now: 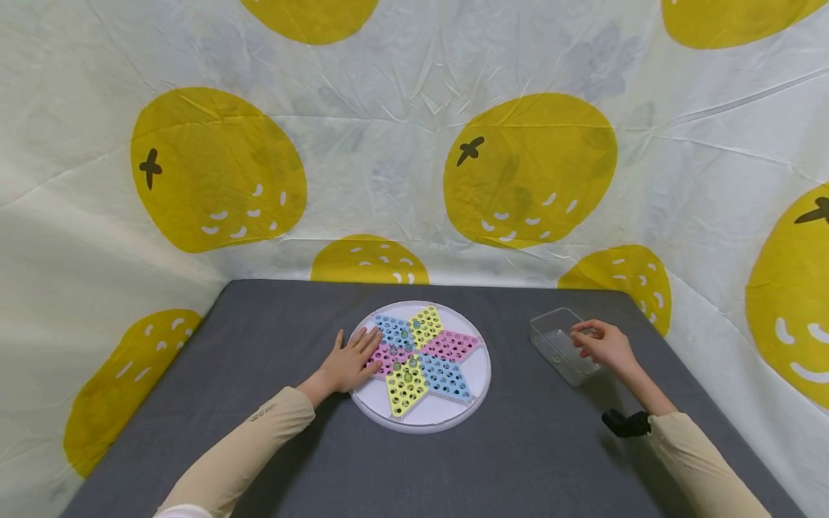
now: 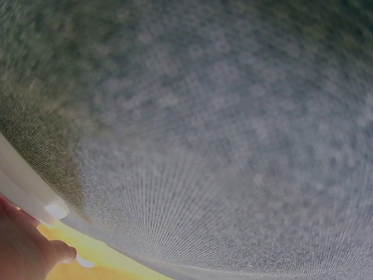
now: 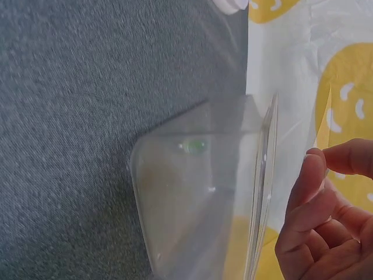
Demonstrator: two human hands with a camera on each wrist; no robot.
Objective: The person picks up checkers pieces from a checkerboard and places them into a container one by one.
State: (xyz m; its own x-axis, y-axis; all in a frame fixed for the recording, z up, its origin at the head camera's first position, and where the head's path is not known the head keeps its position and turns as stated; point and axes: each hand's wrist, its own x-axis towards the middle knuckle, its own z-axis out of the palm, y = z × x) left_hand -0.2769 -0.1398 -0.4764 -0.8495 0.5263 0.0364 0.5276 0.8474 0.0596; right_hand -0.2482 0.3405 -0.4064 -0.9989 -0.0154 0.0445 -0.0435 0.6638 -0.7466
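Observation:
A round white board point(image 1: 476, 374) holds a six-pointed star of pink, yellow and blue sections full of holes. Several clear marbles point(image 1: 409, 377) sit in its left and middle holes. My left hand point(image 1: 350, 362) rests on the board's left rim with fingers spread. In the left wrist view only part of that hand point(image 2: 26, 248) shows. My right hand point(image 1: 604, 344) is over a clear plastic box point(image 1: 547, 349), its fingers curled. In the right wrist view, thumb and forefinger tips meet, with nothing visible between them. A greenish marble point(image 3: 193, 146) lies inside the box.
The box stands right of the board on a dark grey tabletop point(image 1: 512, 446). A white cloth point(image 1: 388, 173) with large yellow fruit prints hangs behind and beside the table. A black strap point(image 1: 627, 423) is on my right wrist.

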